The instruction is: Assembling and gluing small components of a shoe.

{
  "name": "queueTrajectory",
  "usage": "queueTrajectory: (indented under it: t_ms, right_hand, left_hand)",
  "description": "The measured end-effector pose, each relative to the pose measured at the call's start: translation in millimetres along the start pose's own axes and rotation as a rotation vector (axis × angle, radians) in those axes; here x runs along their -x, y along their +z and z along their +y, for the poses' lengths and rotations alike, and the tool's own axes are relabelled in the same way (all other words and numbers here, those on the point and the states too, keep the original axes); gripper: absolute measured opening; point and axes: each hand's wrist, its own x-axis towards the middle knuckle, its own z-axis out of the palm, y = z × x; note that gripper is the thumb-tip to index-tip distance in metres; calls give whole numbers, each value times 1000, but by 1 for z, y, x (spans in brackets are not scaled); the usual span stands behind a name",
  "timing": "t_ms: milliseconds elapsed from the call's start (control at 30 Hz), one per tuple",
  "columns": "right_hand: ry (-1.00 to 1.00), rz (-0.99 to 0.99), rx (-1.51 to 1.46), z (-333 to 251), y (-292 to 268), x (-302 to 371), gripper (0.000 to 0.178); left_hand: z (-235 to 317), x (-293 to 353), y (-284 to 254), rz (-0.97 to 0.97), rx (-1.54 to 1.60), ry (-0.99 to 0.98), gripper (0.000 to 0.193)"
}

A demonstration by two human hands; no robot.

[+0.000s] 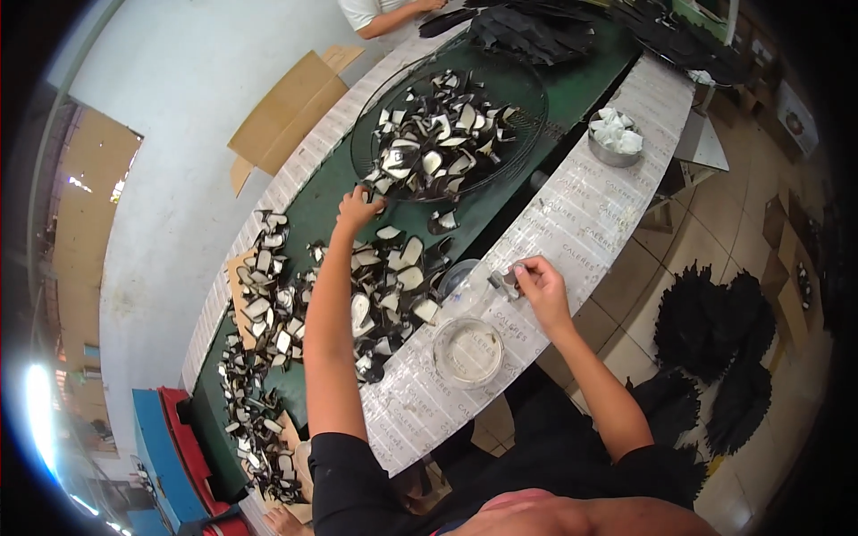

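My left arm stretches over the green work surface (308,210). My left hand (357,211) is at the near left rim of a round wire basket (356,147), its fingers curled around something dark that I cannot make out. Inside the basket lies a heap of curved black-and-white pieces (432,161). My right hand (542,284) is over the paper-covered ledge (572,210), fingers pinched together. A small dark-and-pale item (503,284) is at its fingertips; its kind is unclear. Nearer to me stands a round clear dish (468,352).
More black-and-white pieces (393,277) lie spread along the green surface. A metal bowl of white wads (615,138) stands on the ledge. Black sheet material (532,34) is piled at the far end, more (715,313) on the floor. Another person's arm (398,18) shows at the top.
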Motion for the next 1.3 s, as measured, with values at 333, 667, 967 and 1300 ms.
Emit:
queueTrajectory:
  t_ms: [333, 667, 967, 1300]
  right_hand:
    - [14, 17, 13, -6, -6, -1, 10]
    - [-51, -15, -36, -5, -2, -3, 13]
    - [-72, -52, -3, 2, -5, -3, 16]
    - [-14, -64, -439, 8, -33, 7, 17]
  left_hand:
    - [22, 62, 2, -68, -294, 155, 28]
    - [47, 143, -37, -23, -104, 317, 22]
    - [56, 347, -46, 703, 339, 229, 16]
    - [15, 542, 50, 435, 286, -135, 75]
